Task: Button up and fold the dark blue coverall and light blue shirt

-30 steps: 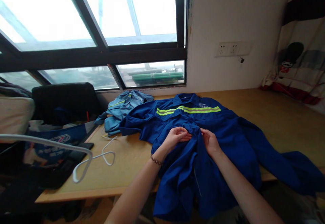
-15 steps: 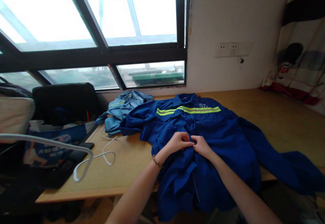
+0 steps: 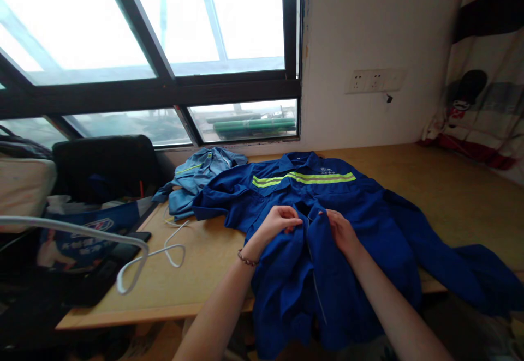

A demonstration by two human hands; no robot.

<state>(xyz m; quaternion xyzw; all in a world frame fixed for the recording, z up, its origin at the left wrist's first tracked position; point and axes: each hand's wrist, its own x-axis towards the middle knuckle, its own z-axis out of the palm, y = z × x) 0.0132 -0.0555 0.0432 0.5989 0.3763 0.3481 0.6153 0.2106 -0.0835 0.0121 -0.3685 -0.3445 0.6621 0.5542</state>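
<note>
A dark blue work jacket (image 3: 368,230) with a yellow-green reflective band across the chest lies spread on the wooden table, its collar toward the wall. Its lower part hangs over the near table edge. My left hand (image 3: 282,223) pinches the left front edge of the jacket. With closed fingers, my right hand (image 3: 339,229) grips the right front edge and lifts it a little. Between my hands the two edges stand apart, and a thin pale line runs down the opening. Some of my right fingers are hidden behind the cloth.
A lighter blue garment (image 3: 200,170) lies crumpled at the table's back left. A white cable (image 3: 174,252) curls over the left of the table (image 3: 213,274). Beyond the left edge are a printed bag (image 3: 88,235) and a black chair back (image 3: 106,159). A curtain (image 3: 487,94) hangs at right.
My hands were close together at the jacket's front and have moved apart, the right one rightward. The front edges are now parted and raised between them.
</note>
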